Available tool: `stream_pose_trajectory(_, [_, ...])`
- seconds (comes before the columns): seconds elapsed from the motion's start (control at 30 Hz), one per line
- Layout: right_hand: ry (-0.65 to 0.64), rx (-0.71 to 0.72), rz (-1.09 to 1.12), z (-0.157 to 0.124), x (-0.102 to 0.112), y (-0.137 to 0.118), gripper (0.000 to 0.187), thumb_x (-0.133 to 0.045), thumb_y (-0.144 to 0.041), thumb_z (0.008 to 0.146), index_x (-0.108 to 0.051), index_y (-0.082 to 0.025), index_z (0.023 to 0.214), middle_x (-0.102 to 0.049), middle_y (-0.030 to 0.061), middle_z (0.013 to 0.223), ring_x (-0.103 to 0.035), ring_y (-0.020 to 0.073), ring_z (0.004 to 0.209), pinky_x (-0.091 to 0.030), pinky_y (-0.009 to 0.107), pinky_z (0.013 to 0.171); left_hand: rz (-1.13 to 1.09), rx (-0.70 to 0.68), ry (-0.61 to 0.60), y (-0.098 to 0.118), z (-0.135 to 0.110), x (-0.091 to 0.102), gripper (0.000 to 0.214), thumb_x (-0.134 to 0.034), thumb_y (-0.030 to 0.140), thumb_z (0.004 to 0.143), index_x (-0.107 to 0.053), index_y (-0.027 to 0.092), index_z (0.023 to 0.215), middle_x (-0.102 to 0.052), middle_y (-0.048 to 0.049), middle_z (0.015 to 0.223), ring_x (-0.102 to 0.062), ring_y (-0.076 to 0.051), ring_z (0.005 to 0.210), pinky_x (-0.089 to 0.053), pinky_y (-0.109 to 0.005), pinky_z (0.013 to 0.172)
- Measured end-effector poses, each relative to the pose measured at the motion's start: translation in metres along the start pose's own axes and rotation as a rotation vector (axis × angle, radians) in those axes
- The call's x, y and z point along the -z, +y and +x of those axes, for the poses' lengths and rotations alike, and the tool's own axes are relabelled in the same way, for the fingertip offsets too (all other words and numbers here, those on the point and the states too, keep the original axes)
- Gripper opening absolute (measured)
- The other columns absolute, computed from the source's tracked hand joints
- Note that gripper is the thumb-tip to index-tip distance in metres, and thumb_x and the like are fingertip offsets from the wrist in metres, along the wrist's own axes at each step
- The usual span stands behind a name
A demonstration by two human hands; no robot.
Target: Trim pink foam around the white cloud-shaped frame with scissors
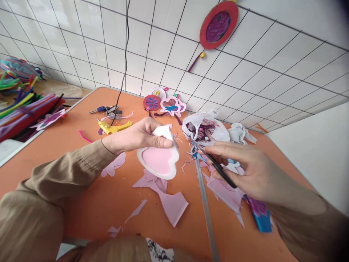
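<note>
My left hand [144, 136] is closed, its thumb pressing the top of a white-rimmed, heart-like craft piece [159, 160] with a pink middle. The piece hangs tilted above the table. To its right, my right hand [245, 167] grips black-handled scissors [222, 171], seen almost edge-on. Their thin tip points up and left, apart from the craft piece. Pink offcuts [174, 205] lie below the left hand, and more pink scraps [226, 193] lie under the right.
On the orange table [103, 203] lie a yellow glue gun [116, 126], a blue-handled screwdriver [102, 108] and a metal strip [207, 218]. Finished ornaments [170, 105] lean at the tiled wall beside a plastic bag [218, 129]. Coloured pipe cleaners [29, 112] fill the left side.
</note>
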State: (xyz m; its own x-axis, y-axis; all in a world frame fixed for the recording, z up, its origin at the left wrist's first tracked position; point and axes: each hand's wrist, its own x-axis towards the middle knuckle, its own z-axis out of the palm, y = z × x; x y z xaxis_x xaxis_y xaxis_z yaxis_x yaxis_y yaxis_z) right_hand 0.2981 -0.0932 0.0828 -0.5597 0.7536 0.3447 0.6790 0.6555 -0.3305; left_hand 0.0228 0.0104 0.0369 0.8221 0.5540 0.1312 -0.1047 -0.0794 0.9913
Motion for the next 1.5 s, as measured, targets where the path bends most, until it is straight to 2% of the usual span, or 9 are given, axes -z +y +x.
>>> stream_pose_trajectory(0.33, [0.139, -0.271, 0.154, -0.011, -0.025, 0.017, 0.035, -0.067, -0.022, 0.091, -0.071, -0.033, 0.124, -0.073, 0.0019, 0.094, -0.068, 0.0186, 0.081, -0.058, 0.033, 0.069, 0.293, 0.002, 0.079, 0.008, 0.002, -0.004, 0.034, -0.074, 0.044, 0.084, -0.073, 0.012, 0.075, -0.07, -0.0047, 0.07, -0.063, -0.014, 0.066, -0.046, -0.023, 0.057])
stream_pose_trajectory(0.53, [0.105, -0.225, 0.172, -0.01, -0.023, 0.008, 0.037, -0.07, -0.017, 0.086, -0.073, -0.033, 0.12, -0.073, 0.0008, 0.091, -0.065, 0.0156, 0.071, -0.057, 0.03, 0.064, 0.433, 0.028, 0.086, 0.008, 0.003, -0.004, 0.033, -0.066, 0.04, 0.086, -0.063, 0.014, 0.066, -0.055, 0.0016, 0.06, -0.048, -0.009, 0.056, -0.035, -0.022, 0.05])
stream_pose_trajectory(0.63, [0.144, -0.262, 0.163, -0.011, -0.021, 0.009, 0.04, -0.068, -0.017, 0.087, -0.073, -0.035, 0.122, -0.075, 0.001, 0.092, -0.067, 0.0179, 0.074, -0.058, 0.033, 0.065, 0.471, 0.069, 0.065, 0.008, 0.004, -0.003, 0.031, -0.064, 0.04, 0.086, -0.064, 0.014, 0.07, -0.056, 0.0005, 0.063, -0.05, -0.01, 0.058, -0.035, -0.023, 0.051])
stream_pose_trajectory(0.9, [0.152, -0.366, 0.346, -0.013, -0.032, 0.015, 0.035, -0.077, -0.025, 0.082, -0.076, -0.031, 0.117, -0.075, 0.0033, 0.095, -0.07, 0.0188, 0.077, -0.064, 0.036, 0.071, 0.406, 0.101, 0.042, 0.003, 0.004, -0.001, 0.031, -0.067, 0.042, 0.085, -0.065, 0.014, 0.071, -0.056, -0.0003, 0.064, -0.05, -0.012, 0.061, -0.036, -0.026, 0.055])
stream_pose_trajectory(1.03, [0.159, -0.42, 0.576, -0.01, -0.04, 0.014, 0.037, -0.077, -0.032, 0.083, -0.075, -0.029, 0.119, -0.074, 0.0037, 0.088, -0.07, 0.0174, 0.071, -0.064, 0.032, 0.063, 0.278, 0.101, -0.003, -0.001, 0.005, -0.001, 0.032, -0.072, 0.041, 0.085, -0.066, 0.013, 0.071, -0.055, 0.0003, 0.063, -0.048, -0.01, 0.059, -0.036, -0.025, 0.054])
stream_pose_trajectory(1.13, [0.119, -0.455, 0.692, -0.001, -0.041, 0.005, 0.033, -0.078, -0.024, 0.08, -0.078, -0.031, 0.113, -0.071, 0.0016, 0.081, -0.066, 0.0135, 0.064, -0.061, 0.028, 0.059, 0.232, 0.115, -0.008, -0.002, 0.006, -0.002, 0.034, -0.076, 0.041, 0.082, -0.064, 0.013, 0.068, -0.052, 0.0015, 0.062, -0.044, -0.009, 0.057, -0.034, -0.024, 0.052])
stream_pose_trajectory(1.23, [0.173, -0.436, 0.787, 0.01, -0.044, -0.003, 0.034, -0.081, -0.021, 0.077, -0.079, -0.031, 0.109, -0.07, -0.0002, 0.078, -0.062, 0.0108, 0.059, -0.059, 0.025, 0.056, 0.246, 0.099, -0.011, -0.002, 0.006, -0.003, 0.033, -0.076, 0.04, 0.082, -0.064, 0.013, 0.067, -0.05, 0.0022, 0.061, -0.043, -0.009, 0.057, -0.034, -0.023, 0.051])
stream_pose_trajectory(1.37, [0.341, -0.345, 0.758, 0.018, -0.051, -0.006, 0.032, -0.08, -0.031, 0.081, -0.077, -0.026, 0.113, -0.07, 0.0016, 0.079, -0.061, 0.0118, 0.061, -0.056, 0.028, 0.059, 0.326, 0.084, -0.014, 0.0, 0.006, -0.004, 0.033, -0.072, 0.037, 0.083, -0.06, 0.014, 0.062, -0.044, 0.0037, 0.059, -0.038, -0.008, 0.055, -0.029, -0.022, 0.048])
stream_pose_trajectory(1.5, [0.275, -0.303, 0.66, 0.02, -0.053, -0.002, 0.037, -0.079, -0.033, 0.081, -0.075, -0.024, 0.117, -0.07, 0.0042, 0.085, -0.063, 0.0154, 0.068, -0.053, 0.031, 0.061, 0.402, 0.111, -0.014, 0.001, 0.006, -0.004, 0.036, -0.07, 0.037, 0.082, -0.053, 0.016, 0.059, -0.037, 0.0051, 0.057, -0.032, -0.007, 0.053, -0.024, -0.023, 0.047])
